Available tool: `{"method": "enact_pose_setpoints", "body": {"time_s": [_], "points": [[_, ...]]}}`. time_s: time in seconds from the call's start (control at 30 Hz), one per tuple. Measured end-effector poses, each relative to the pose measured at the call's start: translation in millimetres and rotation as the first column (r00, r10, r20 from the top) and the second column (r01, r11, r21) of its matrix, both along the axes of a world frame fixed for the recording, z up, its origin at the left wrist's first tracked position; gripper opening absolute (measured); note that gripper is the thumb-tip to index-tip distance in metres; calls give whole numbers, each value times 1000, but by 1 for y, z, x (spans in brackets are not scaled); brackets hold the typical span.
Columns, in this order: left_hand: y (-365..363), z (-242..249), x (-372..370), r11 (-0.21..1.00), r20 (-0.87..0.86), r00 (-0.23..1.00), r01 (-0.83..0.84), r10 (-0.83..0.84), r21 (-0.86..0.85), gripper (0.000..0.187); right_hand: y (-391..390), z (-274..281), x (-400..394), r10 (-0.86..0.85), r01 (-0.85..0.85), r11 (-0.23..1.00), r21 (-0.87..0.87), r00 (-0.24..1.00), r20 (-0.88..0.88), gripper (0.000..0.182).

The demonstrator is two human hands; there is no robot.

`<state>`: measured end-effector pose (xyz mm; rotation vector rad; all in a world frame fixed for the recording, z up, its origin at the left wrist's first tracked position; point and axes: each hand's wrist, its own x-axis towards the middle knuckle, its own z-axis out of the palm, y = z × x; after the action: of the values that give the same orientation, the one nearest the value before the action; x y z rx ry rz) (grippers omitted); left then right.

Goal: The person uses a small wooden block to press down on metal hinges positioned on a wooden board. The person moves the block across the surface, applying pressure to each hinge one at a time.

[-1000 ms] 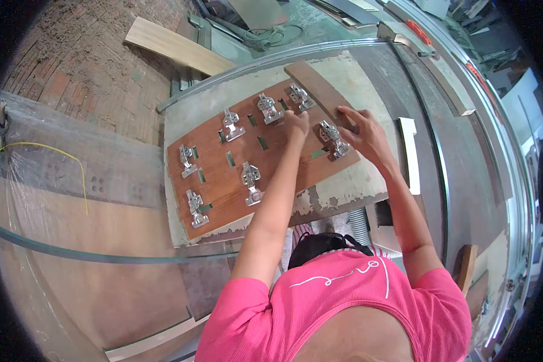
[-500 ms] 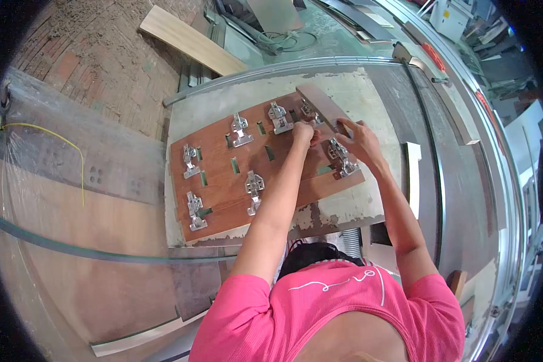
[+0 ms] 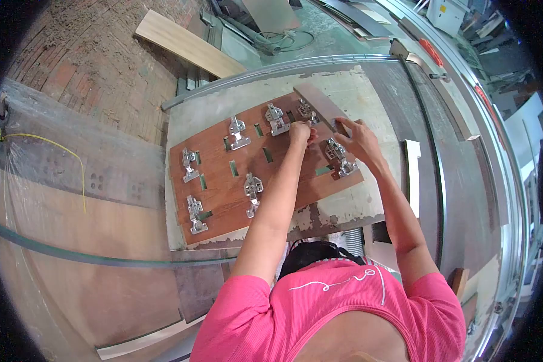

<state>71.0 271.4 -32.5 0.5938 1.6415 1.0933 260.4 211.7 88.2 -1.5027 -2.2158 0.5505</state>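
Note:
Several metal hinges lie on a reddish-brown board (image 3: 223,175) with dark green slots. My left hand (image 3: 301,133) is closed near the board's upper right, between a hinge (image 3: 276,119) and another hinge (image 3: 306,110); what its fingers hold is hidden. A flat brown strip (image 3: 317,104) stretches along the board's upper right edge. My right hand (image 3: 359,140) has its thumb and fingers around the strip's near end. Just below that hand is a hinge (image 3: 339,158). Further hinges lie at the left (image 3: 190,165) and lower middle (image 3: 253,193).
The board rests on a worn pale tabletop (image 3: 368,102) with a metal rail (image 3: 259,65) behind it. Plastic sheeting (image 3: 60,120) covers panels at the left. A light plank (image 3: 187,42) lies beyond the rail. A white-edged piece (image 3: 412,175) is at the right.
The view has shifted slightly. Both hands stay at nearly the same places, with no clear change in what they touch.

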Motion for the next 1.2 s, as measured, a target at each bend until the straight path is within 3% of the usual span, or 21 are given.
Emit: {"method": "enact_pose_setpoints", "body": {"time_s": [0.2,0.37,0.5,0.53,0.57,0.6,0.67,0.7,0.77,0.8,0.87,0.97,1.0,1.07,1.13,1.2], "points": [[6,-4,-1,1000,12,1000,15,-15,12,21,0,4,-4,-16,25,996,81,993,-115,48],[-3,5,2,995,36,996,-85,84,52,19,1,-10,-2,-7,7,1000,1,999,39,47],[4,-10,-9,999,51,999,-20,18,34,15,-2,1,-7,-15,14,1000,7,999,42,47],[19,-43,-19,987,-270,962,86,-47,135,16,-5,9,-11,-1,1,1000,15,1000,-1,48],[27,-61,-25,956,-567,821,218,-71,195,20,-7,17,-14,12,-11,1000,25,999,-43,49],[15,-37,-20,957,-566,821,217,-72,193,20,-8,22,-17,13,-12,1000,22,999,-42,49],[-25,41,-14,974,-697,703,31,139,225,29,-10,29,-26,51,-31,994,105,980,-195,50],[-29,41,-23,974,-698,702,31,137,223,29,-12,31,-32,51,-32,994,102,979,-196,50],[-36,45,-38,884,-816,444,100,371,456,33,-14,35,-44,118,-63,981,186,946,-301,49],[-39,47,-40,883,-815,444,100,373,458,33,-15,35,-49,119,-64,980,188,946,-300,49],[-43,49,-43,985,-955,244,-25,169,168,36,-16,31,-59,147,-111,984,142,950,-275,50],[-35,31,-46,990,-949,300,-122,100,66,37,-8,4,-69,144,-140,990,35,977,-158,48],[-27,11,-52,990,-948,301,-126,105,69,37,-5,-11,-70,196,-178,977,121,967,-162,49],[-17,-17,-61,959,-769,578,-225,272,170,42,-5,-20,-72,179,-174,983,50,979,-100,48],[-16,-21,-62,968,-797,558,-211,233,135,41,-2,-21,-73,171,-172,985,-22,984,-39,47],[-17,-33,-65,978,-823,540,-188,179,89,40,-5,-10,-69,180,-184,983,-17,975,-133,47]]}}
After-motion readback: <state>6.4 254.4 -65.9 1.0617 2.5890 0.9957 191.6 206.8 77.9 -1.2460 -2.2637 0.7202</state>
